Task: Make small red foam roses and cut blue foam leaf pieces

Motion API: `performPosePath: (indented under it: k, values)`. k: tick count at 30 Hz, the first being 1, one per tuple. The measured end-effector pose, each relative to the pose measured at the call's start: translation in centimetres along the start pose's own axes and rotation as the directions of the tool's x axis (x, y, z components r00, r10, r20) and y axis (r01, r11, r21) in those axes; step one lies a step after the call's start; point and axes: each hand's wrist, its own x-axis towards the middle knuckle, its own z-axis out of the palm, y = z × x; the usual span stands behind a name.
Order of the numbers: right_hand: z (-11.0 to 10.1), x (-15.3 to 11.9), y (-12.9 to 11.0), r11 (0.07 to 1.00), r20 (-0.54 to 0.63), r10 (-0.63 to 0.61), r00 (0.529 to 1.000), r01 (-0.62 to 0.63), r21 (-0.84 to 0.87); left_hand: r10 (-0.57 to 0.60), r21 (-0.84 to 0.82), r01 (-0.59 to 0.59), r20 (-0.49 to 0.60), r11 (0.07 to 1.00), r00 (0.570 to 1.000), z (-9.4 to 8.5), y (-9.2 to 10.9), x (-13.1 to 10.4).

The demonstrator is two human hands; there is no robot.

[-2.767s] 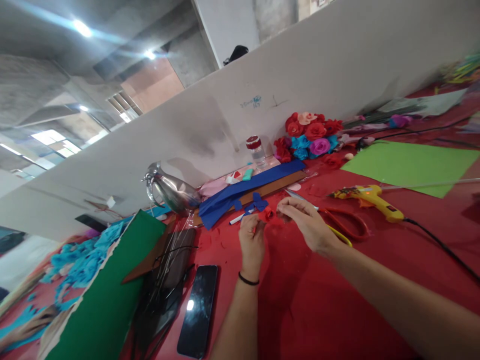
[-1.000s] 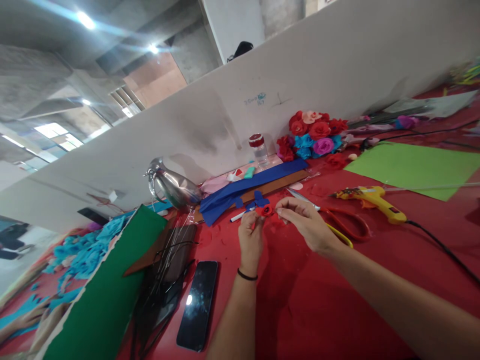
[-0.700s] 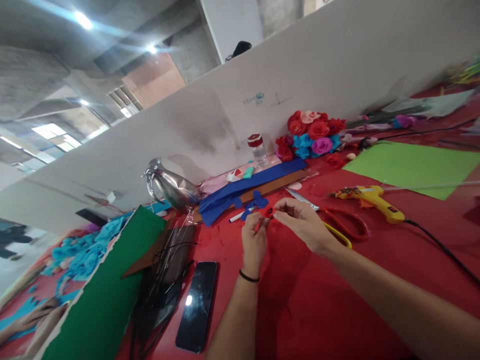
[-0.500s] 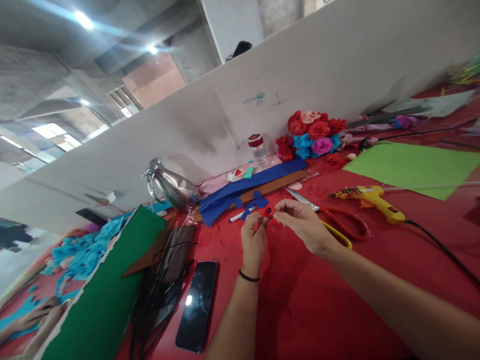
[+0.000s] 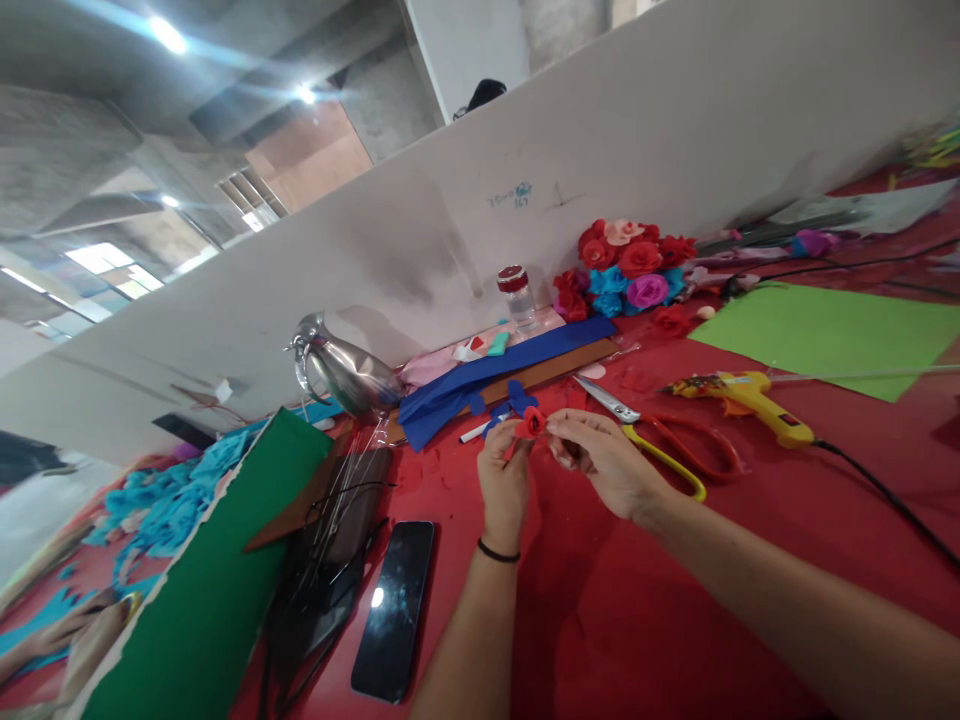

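A small red paper flower with a dark centre is held up over the red tabletop. My left hand pinches it from the left side, fingers closed around its base. My right hand has thumb and fingertips pressed together at the flower's right edge. Just behind the flower lie blue paper petals and a white stick. To the right of my right hand, scissors with red and yellow handles rest on the table.
A yellow glue gun with a black cord lies right, near a green sheet. Paper flowers, a jar and a metal jug stand along the wall. A phone lies left; beyond a green board, another person's hands.
My right hand has shifted slightly down, its fingers curling more at the flower's edge. The flower has turned a little in my left hand, its centre facing me differently.
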Motion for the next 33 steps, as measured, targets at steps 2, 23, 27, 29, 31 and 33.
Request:
performPosePath:
  k: [2, 23, 27, 29, 31, 33]
  values:
    - [-0.05, 0.03, -0.03, 0.999, 0.000, 0.028, 1.000, -0.028, 0.019, 0.039, 0.045, -0.039, -0.007, 0.998, 0.999, -0.20, -0.04, 0.01]
    - [0.16, 0.01, -0.22, 0.995, 0.007, -0.004, 1.000, 0.003, 0.099, 0.089, -0.031, -0.090, -0.034, 0.995, 0.995, -0.21, -0.32, -0.03]
    - [0.28, -0.09, -0.26, 0.991, 0.033, 0.011, 0.999, -0.016, 0.129, 0.045, -0.075, -0.046, -0.018, 0.996, 0.999, -0.14, -0.60, -0.04]
    - [0.31, -0.17, -0.26, 0.993, 0.045, 0.015, 0.999, -0.020, 0.118, 0.038, -0.062, -0.039, -0.014, 0.997, 0.999, -0.17, -0.70, -0.01]
    - [0.30, -0.24, -0.23, 0.996, 0.058, 0.010, 0.998, -0.015, 0.091, 0.038, -0.040, -0.038, -0.017, 0.998, 0.999, -0.23, -0.72, 0.01]
    - [0.25, -0.25, -0.16, 0.998, 0.068, 0.008, 0.998, -0.012, 0.067, 0.035, -0.031, -0.036, -0.022, 0.999, 0.999, -0.26, -0.69, 0.04]
